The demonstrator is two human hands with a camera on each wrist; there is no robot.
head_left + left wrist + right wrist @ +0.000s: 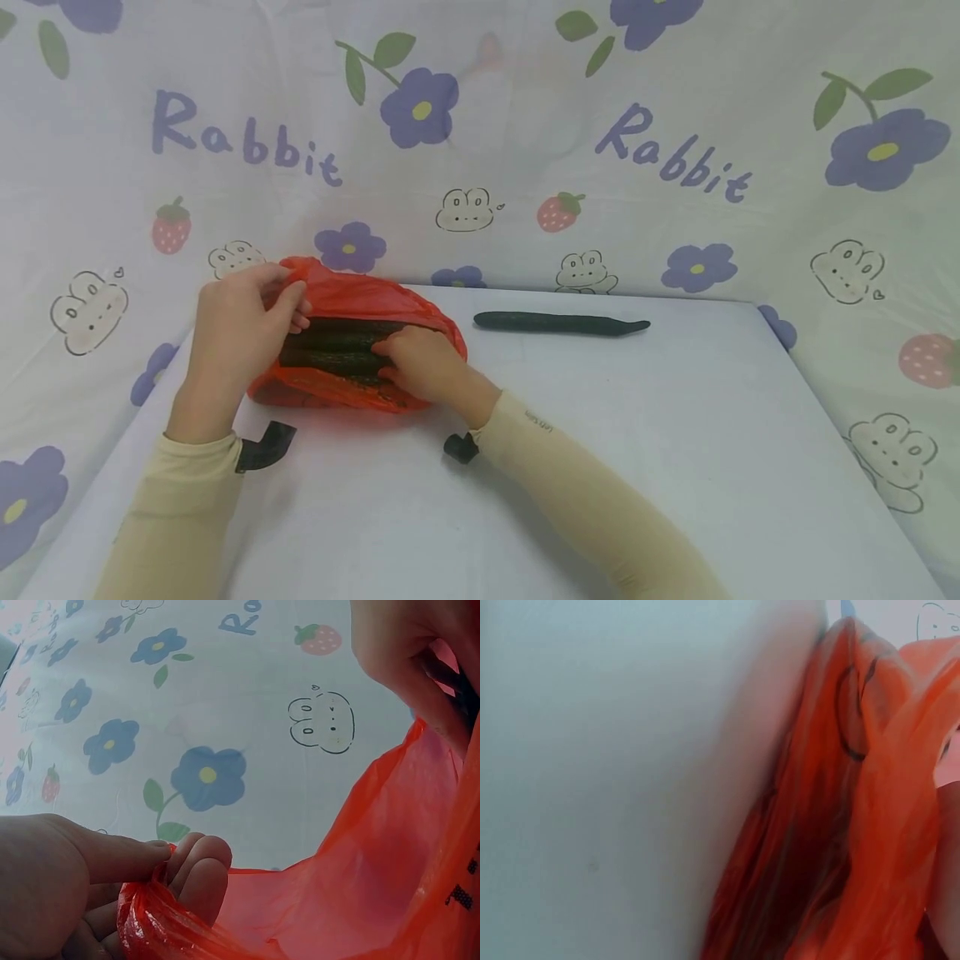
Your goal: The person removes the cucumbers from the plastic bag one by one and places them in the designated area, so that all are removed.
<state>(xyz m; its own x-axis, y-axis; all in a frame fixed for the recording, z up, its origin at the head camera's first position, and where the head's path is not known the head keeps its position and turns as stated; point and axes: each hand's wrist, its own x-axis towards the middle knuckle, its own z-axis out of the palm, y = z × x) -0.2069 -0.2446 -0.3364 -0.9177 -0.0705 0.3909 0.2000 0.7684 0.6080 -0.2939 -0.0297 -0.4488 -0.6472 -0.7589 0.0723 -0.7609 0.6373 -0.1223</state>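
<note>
A red plastic bag [352, 292] lies on its side at the left of the table, its mouth spread wide. Inside it several dark green cucumbers [330, 362] lie side by side. My left hand [243, 321] pinches the gathered rim of the bag between thumb and fingers, as the left wrist view shows. Reaching into the mouth, my right hand [423, 362] grips a cucumber at its right end, with the fingertips hidden among the cucumbers. The right wrist view shows mostly the bag's crumpled side [817, 810].
One more cucumber [558, 322] lies on the white table [600, 467] to the right of the bag, near the back edge. Behind the table hangs a patterned cloth [510, 150] with flowers and rabbits. Each wrist carries a small black mount [267, 447].
</note>
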